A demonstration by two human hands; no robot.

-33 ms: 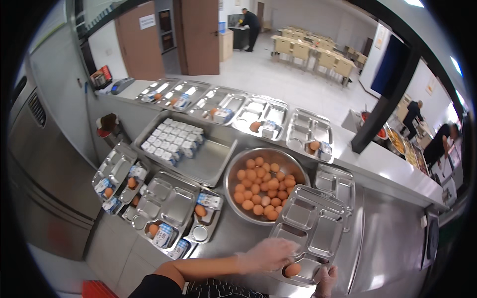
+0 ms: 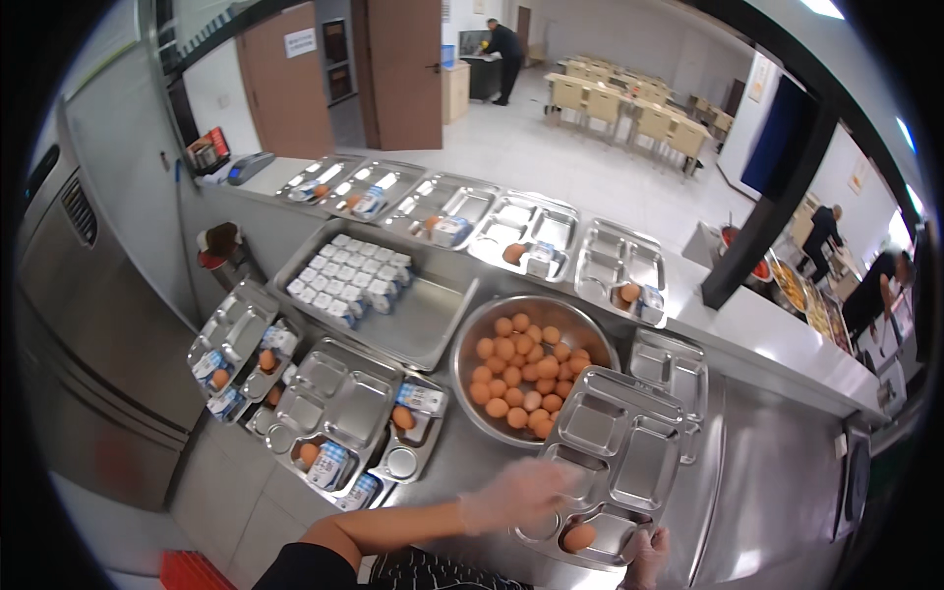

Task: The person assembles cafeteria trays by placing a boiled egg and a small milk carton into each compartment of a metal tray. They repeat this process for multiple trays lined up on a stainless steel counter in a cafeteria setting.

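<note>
A steel compartment tray (image 2: 644,477) lies at the near right, with one brown egg (image 2: 579,536) in a near compartment. My right hand (image 2: 646,559), in a clear glove, grips its near right edge. My left hand (image 2: 519,495), also gloved, hovers over the tray's near left side; its fingers are blurred. Just beyond is a large steel bowl (image 2: 460,379) of brown eggs (image 2: 524,359). Under the tray's far right side, another steel tray (image 2: 678,369) shows in part.
A deep steel pan (image 2: 433,324) holds small white-and-blue cartons (image 2: 349,275). Trays with eggs and cartons line the counter ledge (image 2: 733,329) and overlap at the left (image 2: 329,393). A dark post (image 2: 767,202) rises at the right. Other people stand farther off.
My left hand has drawn back a little from the egg, uncovering the tray's round compartment. My right hand stays at the tray edge. The whole view has shifted slightly.
</note>
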